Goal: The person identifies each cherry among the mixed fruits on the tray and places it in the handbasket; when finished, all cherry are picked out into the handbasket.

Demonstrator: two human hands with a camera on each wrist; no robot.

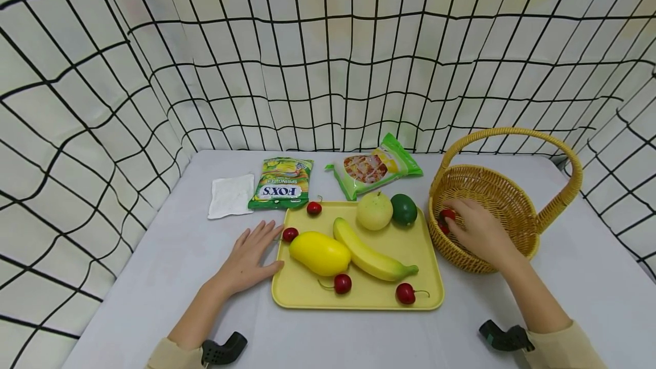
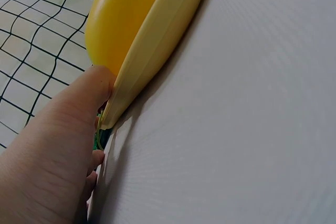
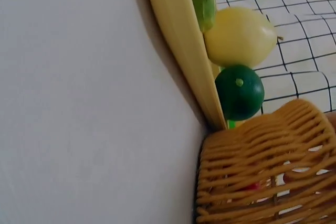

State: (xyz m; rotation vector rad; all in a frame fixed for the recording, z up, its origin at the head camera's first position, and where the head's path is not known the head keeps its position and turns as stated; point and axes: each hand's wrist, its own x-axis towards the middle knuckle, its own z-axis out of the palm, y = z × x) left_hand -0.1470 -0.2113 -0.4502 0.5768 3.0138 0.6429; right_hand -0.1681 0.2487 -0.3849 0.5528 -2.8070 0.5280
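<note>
My left hand (image 1: 248, 261) lies with fingers spread at the left side of a yellow tray (image 1: 359, 299), its thumb touching the rim. On the tray are a yellow mango (image 1: 320, 253), a banana (image 1: 374, 255), a pale yellow-green round fruit (image 1: 374, 210), a dark green lime-like fruit (image 1: 404, 209) and several cherries (image 1: 342, 284). Inside a wicker basket (image 1: 517, 201), my right hand (image 1: 479, 232) pinches a small red fruit (image 1: 448, 214) near the left wall. Another bit of red shows just below it; the fingers partly cover both. In the right wrist view, basket weave hides the hand.
Behind the tray lie a green FOX'S candy bag (image 1: 283, 183), a green snack packet (image 1: 374, 168) and a white square packet (image 1: 230, 196). The basket's tall handle (image 1: 512, 131) arches over its opening. Black-lined netting (image 1: 328, 61) encloses the white table at back and sides.
</note>
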